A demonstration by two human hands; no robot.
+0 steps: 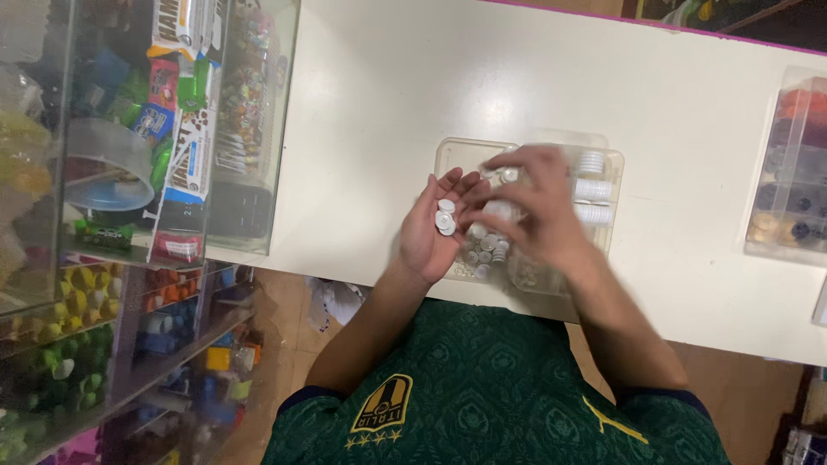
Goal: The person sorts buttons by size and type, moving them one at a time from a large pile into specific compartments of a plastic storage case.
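A few small white round pieces [445, 217], disc-like and possibly caps or buttons, are cupped in the upturned palm of the left hand [433, 231], whose fingers are slightly curled and loosely spread to form a shallow bowl. The right hand [532, 207] is held just beside it, over a clear plastic compartment box [608, 162] that rests on the white counter [388, 103]; its fingers are drawn together, and one small white piece [510, 175] appears to be pinched at the fingertips, though motion blur keeps the grip from being made out for certain. More loose discs [485, 250] are seen in the box's near compartment, and neat white stacks [593, 188] are lined up in the compartments on the far side. The pieces are judged to be very light, rigid and smooth, so they are likely to slide or roll off a tilted palm; they are best taken singly by the rim between thumb and forefinger. A second clear box of dark and coloured pieces [788, 172] stands well apart at the right edge, and a glass display case [172, 129] with packaged goods is seen to the left.
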